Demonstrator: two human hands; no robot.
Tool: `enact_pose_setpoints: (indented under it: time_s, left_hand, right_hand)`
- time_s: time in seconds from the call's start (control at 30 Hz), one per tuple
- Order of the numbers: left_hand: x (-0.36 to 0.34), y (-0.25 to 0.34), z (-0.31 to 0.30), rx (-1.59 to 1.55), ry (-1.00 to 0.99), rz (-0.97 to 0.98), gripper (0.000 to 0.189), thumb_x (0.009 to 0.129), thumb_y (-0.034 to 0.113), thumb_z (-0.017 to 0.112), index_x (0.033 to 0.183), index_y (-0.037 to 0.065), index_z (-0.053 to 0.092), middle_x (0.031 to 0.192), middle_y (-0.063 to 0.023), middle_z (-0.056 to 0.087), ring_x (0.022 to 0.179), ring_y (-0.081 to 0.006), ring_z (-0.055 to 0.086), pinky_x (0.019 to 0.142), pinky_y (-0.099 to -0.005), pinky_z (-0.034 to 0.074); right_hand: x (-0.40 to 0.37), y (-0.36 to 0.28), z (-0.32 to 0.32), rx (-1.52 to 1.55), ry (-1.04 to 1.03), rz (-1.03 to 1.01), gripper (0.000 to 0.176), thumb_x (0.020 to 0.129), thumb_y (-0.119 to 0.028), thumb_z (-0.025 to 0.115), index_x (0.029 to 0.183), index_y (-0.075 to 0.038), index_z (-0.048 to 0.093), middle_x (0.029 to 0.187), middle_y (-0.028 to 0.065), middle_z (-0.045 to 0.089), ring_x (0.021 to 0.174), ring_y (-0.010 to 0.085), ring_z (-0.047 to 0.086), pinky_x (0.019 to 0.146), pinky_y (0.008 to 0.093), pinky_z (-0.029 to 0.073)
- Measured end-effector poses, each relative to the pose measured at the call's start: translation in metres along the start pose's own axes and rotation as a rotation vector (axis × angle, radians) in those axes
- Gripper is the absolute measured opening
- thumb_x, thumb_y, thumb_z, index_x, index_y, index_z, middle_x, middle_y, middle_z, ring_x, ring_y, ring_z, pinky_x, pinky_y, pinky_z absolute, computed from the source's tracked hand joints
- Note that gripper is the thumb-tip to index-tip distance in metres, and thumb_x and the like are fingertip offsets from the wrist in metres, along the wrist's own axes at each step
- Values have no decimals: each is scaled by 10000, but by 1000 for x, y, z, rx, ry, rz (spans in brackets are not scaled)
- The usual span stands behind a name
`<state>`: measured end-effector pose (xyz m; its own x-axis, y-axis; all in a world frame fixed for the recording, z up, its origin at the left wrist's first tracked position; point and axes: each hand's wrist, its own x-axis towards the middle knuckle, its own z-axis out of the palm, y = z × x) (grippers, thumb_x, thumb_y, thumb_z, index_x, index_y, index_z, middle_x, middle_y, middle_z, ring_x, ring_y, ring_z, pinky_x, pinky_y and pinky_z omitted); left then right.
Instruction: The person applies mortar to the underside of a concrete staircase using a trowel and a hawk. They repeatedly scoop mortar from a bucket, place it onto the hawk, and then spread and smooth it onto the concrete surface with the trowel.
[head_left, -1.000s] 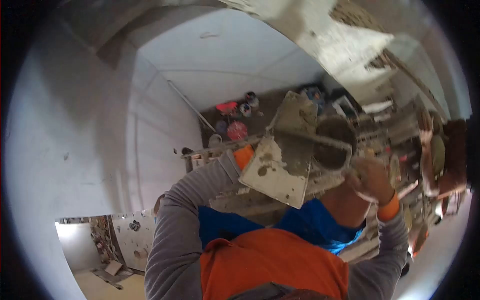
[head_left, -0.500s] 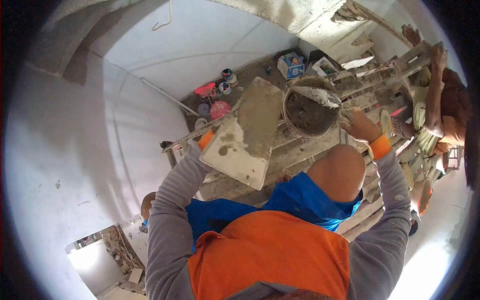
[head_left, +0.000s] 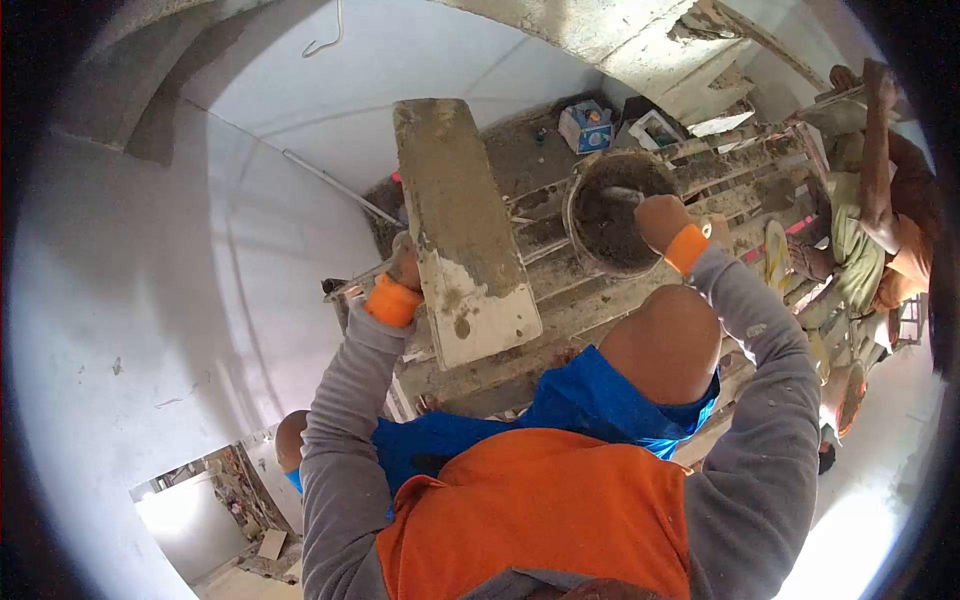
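A long mortar board [head_left: 480, 215], smeared with grey mortar over most of its face and paler at the near end, is held up by my left hand [head_left: 405, 262]. That hand grips it from the left side and behind, so the fingers are partly hidden. My right hand [head_left: 662, 222] is closed round a trowel [head_left: 624, 193] over the right side of a round bucket [head_left: 571, 222]. Dark wet mortar [head_left: 607, 222] lies in the bucket, and the trowel's blade is mostly out of sight down there.
The bucket stands on a platform of rough planks [head_left: 560, 318] under my knees. At the right sits another person [head_left: 900, 220] with an arm raised. A blue-and-white box [head_left: 586, 128] lies on the floor beyond. A pale wall [head_left: 130, 300] rises at the left.
My left hand has swung the mortar board left and more upright. My right hand has moved left over the bucket, and the trowel blade has gone down from the rim into it.
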<state>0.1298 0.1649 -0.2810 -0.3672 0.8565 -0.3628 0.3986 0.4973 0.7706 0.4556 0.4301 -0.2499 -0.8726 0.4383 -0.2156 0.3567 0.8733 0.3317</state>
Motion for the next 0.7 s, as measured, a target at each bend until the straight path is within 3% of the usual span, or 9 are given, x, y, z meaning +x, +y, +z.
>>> enact_pose_setpoints:
  time_s: [0.1,0.23,0.27,0.57,0.7]
  left_hand:
    - [0,-2,-5,-44,29,2,475,883,205,490,1307,50,344,1279,-113,441,1154,-239,443,979,-379,376]
    - [-3,4,-17,-148,69,27,470,887,209,481,1308,52,343,1281,-112,441,1155,-239,443,980,-381,377]
    - [-6,4,-21,-178,79,38,468,889,210,479,1308,53,343,1281,-112,441,1155,-239,443,980,-382,377]
    - [-52,45,-63,-637,104,286,457,899,217,461,1310,58,341,1284,-109,439,1157,-239,444,982,-387,379]
    - [-55,69,-66,-780,62,417,452,904,221,453,1311,60,339,1285,-108,438,1158,-239,445,982,-389,380]
  right_hand:
    - [-16,4,-40,23,-170,-104,127,740,-149,586,711,-79,687,714,119,661,676,251,661,583,354,523]
    - [-18,38,-49,-17,-14,82,134,718,-150,578,731,-69,684,734,128,658,732,258,661,621,368,524]
    - [-10,41,-53,34,-84,127,147,723,-167,579,751,-67,682,753,131,655,767,260,659,670,382,525]
    - [16,9,-59,142,-386,-101,195,714,-156,539,753,-11,665,839,190,650,814,333,636,727,404,511]
    - [-21,35,-54,342,-383,71,315,744,-289,578,917,-34,646,937,192,633,911,359,601,792,440,481]
